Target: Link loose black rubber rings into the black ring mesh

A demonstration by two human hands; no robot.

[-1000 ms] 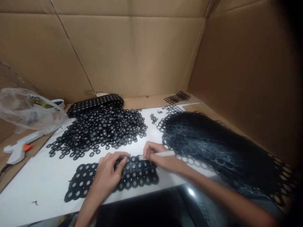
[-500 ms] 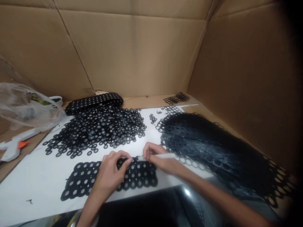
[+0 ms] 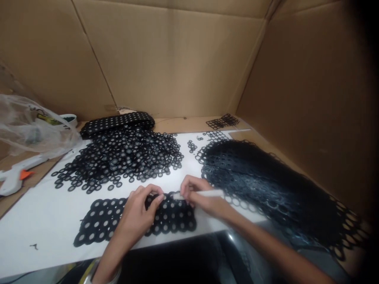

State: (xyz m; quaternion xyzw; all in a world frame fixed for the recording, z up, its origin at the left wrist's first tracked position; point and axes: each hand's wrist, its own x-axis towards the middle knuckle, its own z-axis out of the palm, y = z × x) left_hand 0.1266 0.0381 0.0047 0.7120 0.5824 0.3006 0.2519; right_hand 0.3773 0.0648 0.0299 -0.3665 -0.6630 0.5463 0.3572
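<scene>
A flat black mat of joined rings with pale centres lies near the front of the white sheet. My left hand rests across its middle, thumb and forefinger pinched together at the mat's far edge. In my right hand is a slim white pen-shaped tool, gripped between closed fingers. The tool's tip points left and meets the mat's far edge just right of my left fingertips. Exactly what the tip touches is too small to make out.
Behind the mat spreads a pile of loose black rings, with a rolled ring strip beyond it. Black ring netting is heaped on the right. A white glue gun, plastic bag and white tub sit left. Cardboard walls enclose the table.
The view has shifted slightly. Both hands keep nearly the same place on the mat, and the white tool's tip still sits at its far edge.
</scene>
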